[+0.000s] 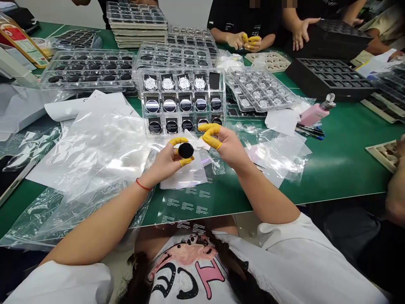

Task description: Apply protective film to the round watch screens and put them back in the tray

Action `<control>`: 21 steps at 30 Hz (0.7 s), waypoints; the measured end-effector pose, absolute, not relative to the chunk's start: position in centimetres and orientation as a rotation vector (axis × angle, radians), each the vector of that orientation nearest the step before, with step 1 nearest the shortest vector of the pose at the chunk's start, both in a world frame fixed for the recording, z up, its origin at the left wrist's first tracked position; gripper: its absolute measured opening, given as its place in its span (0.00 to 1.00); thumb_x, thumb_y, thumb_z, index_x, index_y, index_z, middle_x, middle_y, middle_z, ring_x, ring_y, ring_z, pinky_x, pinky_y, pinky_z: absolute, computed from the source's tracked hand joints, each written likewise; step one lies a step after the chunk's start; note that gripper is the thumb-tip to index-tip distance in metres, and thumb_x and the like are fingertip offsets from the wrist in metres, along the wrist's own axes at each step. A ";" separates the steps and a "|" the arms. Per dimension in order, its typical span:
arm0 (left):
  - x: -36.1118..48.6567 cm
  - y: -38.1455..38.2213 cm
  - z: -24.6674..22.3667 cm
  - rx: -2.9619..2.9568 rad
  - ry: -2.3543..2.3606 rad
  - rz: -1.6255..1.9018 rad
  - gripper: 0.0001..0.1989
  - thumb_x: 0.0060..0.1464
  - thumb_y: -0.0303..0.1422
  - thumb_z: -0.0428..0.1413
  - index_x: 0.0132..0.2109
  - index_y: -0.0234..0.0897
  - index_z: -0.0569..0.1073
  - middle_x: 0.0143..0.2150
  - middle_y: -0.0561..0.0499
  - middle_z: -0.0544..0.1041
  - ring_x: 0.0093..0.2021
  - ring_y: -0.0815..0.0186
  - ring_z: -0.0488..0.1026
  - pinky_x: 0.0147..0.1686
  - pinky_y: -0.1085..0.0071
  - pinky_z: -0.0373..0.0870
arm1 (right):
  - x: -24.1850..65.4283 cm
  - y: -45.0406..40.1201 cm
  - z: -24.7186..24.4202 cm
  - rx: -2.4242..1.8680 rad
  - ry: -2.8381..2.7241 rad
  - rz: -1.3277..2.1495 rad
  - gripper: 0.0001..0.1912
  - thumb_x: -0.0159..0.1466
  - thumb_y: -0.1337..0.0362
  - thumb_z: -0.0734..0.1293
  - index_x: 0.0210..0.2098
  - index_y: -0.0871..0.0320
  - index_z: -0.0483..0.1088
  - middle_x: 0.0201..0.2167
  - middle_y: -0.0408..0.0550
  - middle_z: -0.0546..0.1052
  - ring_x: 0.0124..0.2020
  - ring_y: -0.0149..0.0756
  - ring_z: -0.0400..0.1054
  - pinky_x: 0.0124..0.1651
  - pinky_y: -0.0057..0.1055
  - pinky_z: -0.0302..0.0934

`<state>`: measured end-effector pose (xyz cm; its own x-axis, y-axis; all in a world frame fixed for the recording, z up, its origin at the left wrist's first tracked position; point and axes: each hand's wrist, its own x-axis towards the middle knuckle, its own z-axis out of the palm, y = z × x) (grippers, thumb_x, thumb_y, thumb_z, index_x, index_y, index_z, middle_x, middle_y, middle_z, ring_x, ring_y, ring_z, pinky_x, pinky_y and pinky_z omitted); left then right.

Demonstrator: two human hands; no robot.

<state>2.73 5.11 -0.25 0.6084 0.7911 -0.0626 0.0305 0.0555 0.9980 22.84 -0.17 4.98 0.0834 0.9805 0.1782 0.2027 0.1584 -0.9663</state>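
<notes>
My left hand (166, 162), with a red string around the wrist and yellow finger cots, pinches a black round disc (186, 150) by its edge between thumb and fingertip. My right hand (226, 145) is just to its right, with yellow-cotted fingers curled toward the disc. I cannot see anything in those fingers. A small white scrap (196, 141) lies between the hands. Directly beyond them stands a clear plastic tray (182, 101) with compartments of round watch-like faces and black discs. Its near edge is almost at my right fingertips. Clear plastic bags (95, 147) spread under and left of my left hand.
Several more clear trays (259, 88) and a black tray (330, 78) crowd the green work mat (341, 164). A pink bottle (316, 110) and pens (310, 131) lie to the right. A co-worker's hands (248, 41), wearing yellow finger cots, work across the table.
</notes>
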 end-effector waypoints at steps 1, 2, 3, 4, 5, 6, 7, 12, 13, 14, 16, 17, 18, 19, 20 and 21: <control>2.7 5.0 -0.4 1.441 0.708 0.648 0.30 0.48 0.34 0.67 0.55 0.40 0.64 0.40 0.52 0.80 0.43 0.62 0.82 0.51 0.61 0.77 | 22.5 -0.1 4.8 -1.271 -1.298 1.015 0.13 0.58 0.53 0.72 0.28 0.56 0.71 0.51 0.48 0.76 0.52 0.39 0.69 0.61 0.44 0.58; 2.7 4.9 -0.5 1.465 0.676 0.636 0.29 0.49 0.34 0.67 0.55 0.40 0.64 0.41 0.51 0.80 0.44 0.62 0.81 0.51 0.61 0.77 | 22.2 -0.1 4.5 -1.275 -1.251 1.109 0.14 0.57 0.53 0.72 0.27 0.57 0.71 0.51 0.49 0.76 0.51 0.38 0.69 0.60 0.44 0.59; 2.7 4.8 -0.6 1.484 0.654 0.631 0.29 0.49 0.34 0.66 0.55 0.40 0.64 0.42 0.51 0.80 0.44 0.62 0.81 0.51 0.61 0.77 | 22.0 0.0 4.3 -1.279 -1.217 1.180 0.14 0.56 0.53 0.73 0.26 0.57 0.71 0.51 0.49 0.76 0.50 0.38 0.69 0.59 0.43 0.59; 2.6 4.8 -0.8 1.498 0.641 0.629 0.29 0.50 0.35 0.66 0.56 0.40 0.64 0.42 0.50 0.80 0.44 0.62 0.81 0.51 0.61 0.77 | 21.7 0.1 4.0 -1.280 -1.195 1.226 0.14 0.55 0.53 0.74 0.26 0.58 0.71 0.50 0.49 0.76 0.49 0.37 0.69 0.58 0.42 0.59; 2.6 4.8 -0.8 1.506 0.631 0.628 0.29 0.50 0.35 0.66 0.56 0.40 0.64 0.43 0.50 0.80 0.44 0.62 0.81 0.50 0.61 0.77 | 21.6 0.1 3.8 -1.275 -1.185 1.253 0.14 0.54 0.54 0.74 0.26 0.58 0.71 0.49 0.48 0.76 0.48 0.36 0.69 0.58 0.41 0.59; 2.6 4.9 -0.9 1.508 0.624 0.628 0.29 0.50 0.35 0.66 0.56 0.40 0.64 0.43 0.50 0.80 0.43 0.62 0.81 0.49 0.61 0.77 | 21.4 0.1 3.6 -1.267 -1.186 1.266 0.14 0.54 0.54 0.74 0.26 0.58 0.72 0.47 0.47 0.76 0.48 0.36 0.69 0.58 0.41 0.59; 2.6 4.9 -1.0 1.507 0.616 0.629 0.30 0.50 0.35 0.66 0.57 0.40 0.64 0.43 0.49 0.80 0.43 0.62 0.81 0.49 0.61 0.77 | 21.3 0.1 3.3 -1.260 -1.194 1.266 0.13 0.54 0.55 0.74 0.27 0.57 0.72 0.45 0.46 0.76 0.47 0.35 0.69 0.57 0.40 0.59; 2.6 4.7 -0.8 1.515 0.588 0.629 0.31 0.50 0.36 0.66 0.57 0.40 0.63 0.44 0.48 0.81 0.45 0.62 0.81 0.49 0.62 0.76 | 21.0 0.0 2.6 -1.333 -1.261 1.210 0.11 0.57 0.55 0.72 0.29 0.57 0.73 0.36 0.44 0.74 0.42 0.34 0.67 0.52 0.38 0.59; 2.6 4.7 -0.7 1.519 0.591 0.629 0.31 0.50 0.36 0.67 0.57 0.39 0.63 0.44 0.48 0.81 0.45 0.61 0.81 0.49 0.62 0.76 | 21.0 0.0 2.6 -1.350 -1.271 1.196 0.11 0.57 0.55 0.71 0.30 0.57 0.73 0.36 0.44 0.74 0.42 0.34 0.67 0.52 0.37 0.59; 2.6 4.7 -0.6 1.521 0.596 0.628 0.31 0.50 0.36 0.67 0.57 0.39 0.63 0.44 0.48 0.81 0.45 0.61 0.81 0.49 0.62 0.76 | 20.9 0.0 2.7 -1.363 -1.282 1.179 0.11 0.58 0.55 0.71 0.30 0.57 0.73 0.36 0.44 0.74 0.42 0.34 0.67 0.52 0.37 0.59; 2.6 4.6 -0.5 1.523 0.604 0.626 0.31 0.50 0.36 0.67 0.57 0.39 0.63 0.44 0.48 0.81 0.45 0.61 0.81 0.48 0.62 0.76 | 20.8 -0.1 2.8 -1.388 -1.301 1.144 0.11 0.58 0.55 0.70 0.29 0.57 0.72 0.37 0.45 0.74 0.42 0.35 0.66 0.52 0.38 0.58; 2.5 4.6 -0.5 1.519 0.602 0.625 0.30 0.50 0.36 0.67 0.57 0.39 0.63 0.44 0.48 0.81 0.45 0.61 0.81 0.48 0.62 0.76 | 20.7 -0.1 2.9 -1.402 -1.308 1.128 0.11 0.58 0.55 0.70 0.29 0.57 0.72 0.37 0.45 0.74 0.42 0.35 0.66 0.53 0.38 0.58; 2.5 4.6 -0.5 1.510 0.601 0.626 0.30 0.50 0.36 0.67 0.57 0.39 0.63 0.44 0.48 0.81 0.45 0.61 0.81 0.49 0.62 0.76 | 20.6 -0.1 2.9 -1.414 -1.313 1.115 0.12 0.58 0.55 0.70 0.29 0.58 0.72 0.37 0.46 0.74 0.43 0.36 0.66 0.53 0.39 0.58; 2.5 4.5 -0.5 1.497 0.600 0.627 0.30 0.50 0.36 0.67 0.57 0.39 0.63 0.44 0.48 0.81 0.45 0.60 0.81 0.49 0.62 0.76 | 20.6 -0.1 2.9 -1.422 -1.316 1.106 0.12 0.58 0.55 0.70 0.29 0.58 0.71 0.37 0.46 0.75 0.43 0.36 0.66 0.53 0.39 0.58; 2.5 4.5 -0.5 1.479 0.598 0.627 0.30 0.50 0.36 0.67 0.57 0.40 0.63 0.44 0.48 0.81 0.45 0.60 0.81 0.50 0.62 0.75 | 20.6 -0.1 2.9 -1.424 -1.317 1.099 0.12 0.57 0.54 0.70 0.29 0.58 0.71 0.37 0.46 0.75 0.43 0.36 0.67 0.54 0.39 0.58; 2.5 4.5 -0.5 1.458 0.596 0.626 0.30 0.50 0.35 0.67 0.57 0.40 0.63 0.44 0.48 0.81 0.46 0.60 0.81 0.50 0.62 0.75 | 20.5 -0.1 2.9 -1.421 -1.319 1.092 0.12 0.57 0.54 0.70 0.29 0.57 0.71 0.37 0.46 0.75 0.43 0.36 0.67 0.54 0.40 0.58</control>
<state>2.52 4.50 -0.48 0.7079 0.7063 0.0085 -0.0268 0.0148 0.9995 20.54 -0.14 2.92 0.0471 0.9983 -0.0339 0.2194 -0.0434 -0.9747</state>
